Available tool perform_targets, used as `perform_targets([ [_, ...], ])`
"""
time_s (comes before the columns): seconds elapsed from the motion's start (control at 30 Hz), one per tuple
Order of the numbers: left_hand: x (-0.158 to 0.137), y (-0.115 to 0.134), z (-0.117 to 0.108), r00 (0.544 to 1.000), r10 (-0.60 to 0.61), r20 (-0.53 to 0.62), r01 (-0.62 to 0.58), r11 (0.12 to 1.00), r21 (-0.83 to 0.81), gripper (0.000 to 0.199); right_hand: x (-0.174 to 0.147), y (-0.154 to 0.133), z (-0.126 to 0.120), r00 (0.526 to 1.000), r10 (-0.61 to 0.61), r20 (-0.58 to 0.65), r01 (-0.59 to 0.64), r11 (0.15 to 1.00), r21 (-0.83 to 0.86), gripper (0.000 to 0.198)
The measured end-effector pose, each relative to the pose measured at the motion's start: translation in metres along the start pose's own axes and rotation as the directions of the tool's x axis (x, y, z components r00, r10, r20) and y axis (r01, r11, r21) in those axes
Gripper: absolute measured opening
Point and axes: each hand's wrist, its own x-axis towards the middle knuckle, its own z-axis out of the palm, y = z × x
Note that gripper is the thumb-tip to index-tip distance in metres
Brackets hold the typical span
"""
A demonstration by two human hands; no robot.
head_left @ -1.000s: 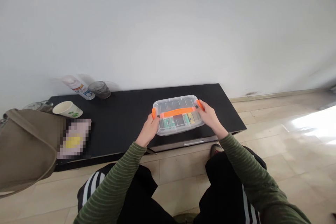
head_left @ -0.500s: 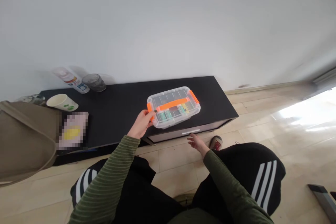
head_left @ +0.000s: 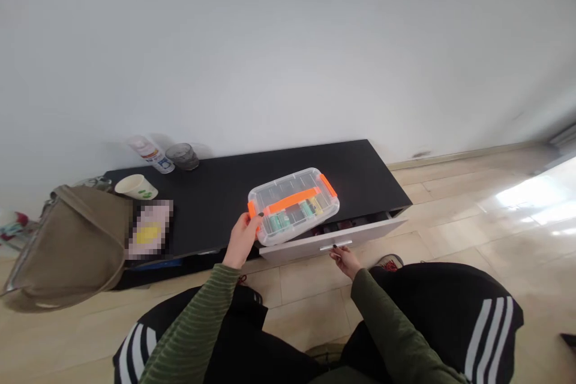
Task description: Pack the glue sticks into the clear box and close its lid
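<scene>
My left hand grips the left end of a clear plastic storage box with orange latches and an orange handle. Through its lid I see green and yellow items in the compartments. The box is over the front of the black cabinet top; whether it rests there I cannot tell. My right hand is closed on the white handle of a drawer, which stands partly pulled out. Dark contents show in the gap, too shadowed to name; the box hides its left part.
On the cabinet's left are a paper cup, a dark glass, a spray can and a blurred-out pink and yellow item. A brown bag hangs over the left end. My knees flank the drawer front.
The drawer has come out toward me, its handle now in my right hand. My left hand and the box sit slightly lower in the view, which has shifted.
</scene>
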Motion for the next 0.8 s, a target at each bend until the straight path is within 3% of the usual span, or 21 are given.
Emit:
perform_targets([
  [0.13,-0.008,-0.010,0.005,0.992,0.126,0.011,-0.126,0.980,0.153,0.032,-0.030,0.024,-0.027,0.995,0.088,-0.048,-0.086,0.996,0.031,0.031],
  [0.37,-0.069,-0.023,0.027,0.978,0.129,0.167,-0.162,0.966,0.200,0.030,-0.070,0.062,-0.050,0.959,0.279,-0.055,-0.278,0.960,0.035,0.027],
  [0.57,-0.102,-0.084,0.048,0.987,-0.072,0.145,0.029,0.961,0.275,0.036,-0.092,0.080,-0.069,0.955,0.289,-0.073,-0.285,0.956,0.067,0.023],
  [0.7,-0.097,-0.121,0.055,0.987,-0.129,0.098,0.077,0.905,0.419,0.033,-0.094,0.081,-0.067,0.949,0.287,-0.126,-0.281,0.958,0.063,0.023],
  [0.8,-0.086,-0.138,0.055,0.986,-0.166,0.030,0.138,0.894,0.427,0.033,-0.091,0.078,-0.062,0.950,0.290,-0.115,-0.285,0.957,0.058,0.020],
])
